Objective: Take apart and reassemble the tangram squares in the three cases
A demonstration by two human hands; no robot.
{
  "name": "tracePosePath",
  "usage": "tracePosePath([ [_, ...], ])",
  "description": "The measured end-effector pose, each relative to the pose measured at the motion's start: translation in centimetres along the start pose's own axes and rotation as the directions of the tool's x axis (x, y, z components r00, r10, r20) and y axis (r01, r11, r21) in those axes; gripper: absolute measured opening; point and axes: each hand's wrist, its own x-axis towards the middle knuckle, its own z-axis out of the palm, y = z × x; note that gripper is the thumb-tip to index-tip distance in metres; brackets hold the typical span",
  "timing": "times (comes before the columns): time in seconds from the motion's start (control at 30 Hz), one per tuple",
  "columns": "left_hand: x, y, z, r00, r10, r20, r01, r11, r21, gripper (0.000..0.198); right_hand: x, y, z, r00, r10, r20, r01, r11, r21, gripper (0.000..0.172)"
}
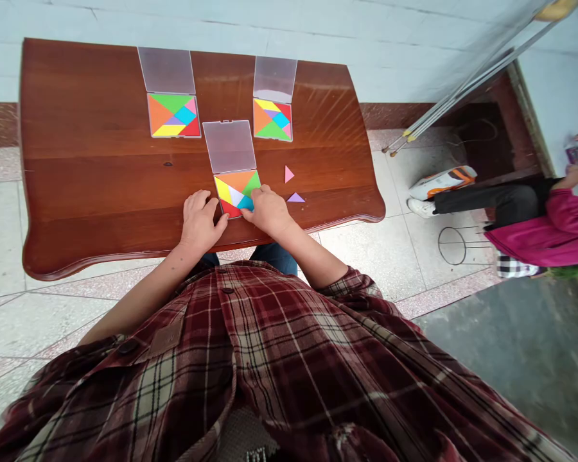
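An open tangram case (215, 186) lies in front of me on the brown table, its clear lid (229, 146) folded back. Orange, yellow, green, red and blue pieces lie in it, with a bare whitish patch in the middle. My right hand (271, 213) is over the case's right side, thumb and fingers closed about the blue tangram piece (246, 203); part of it is hidden. My left hand (200, 221) rests at the left edge of the case, fingers apart, holding nothing. Right of the case lie a pink triangle (288, 174) and a purple triangle (296, 197).
Two filled tangram cases, a left one (151, 122) and a right one (254, 122), lie open farther back on the wooden table (96, 173). Crutches (443, 102) lean at the wall. A seated person (530, 218) is at the right, near a white-orange bag (440, 184).
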Motion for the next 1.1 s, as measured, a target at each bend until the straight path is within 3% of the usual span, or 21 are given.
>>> tracePosePath([
  [0.5, -0.1, -0.1, 0.2, 1.0, 0.013, -0.022, -0.013, 1.0, -0.002, 0.035, -0.4, 0.6, -0.3, 1.0, 0.004, 0.017, -0.005, 0.998, 0.059, 0.034],
  [0.67, -0.1, -0.1, 0.2, 1.0, 0.02, -0.022, -0.02, 1.0, 0.001, 0.035, 0.0, 1.3, -1.1, 0.999, 0.028, -0.033, -0.024, 0.994, 0.102, 0.028],
  [0.9, -0.1, -0.2, 0.2, 1.0, 0.02, -0.021, -0.02, 1.0, -0.001, 0.035, 0.6, 1.3, -0.3, 0.982, -0.189, 0.009, 0.187, 0.974, 0.126, 0.036],
  [1.1, -0.1, -0.3, 0.2, 0.999, 0.027, -0.03, -0.026, 0.999, 0.03, 0.033, 1.2, 1.6, 0.2, 0.971, -0.227, 0.078, 0.22, 0.972, 0.083, 0.04],
])
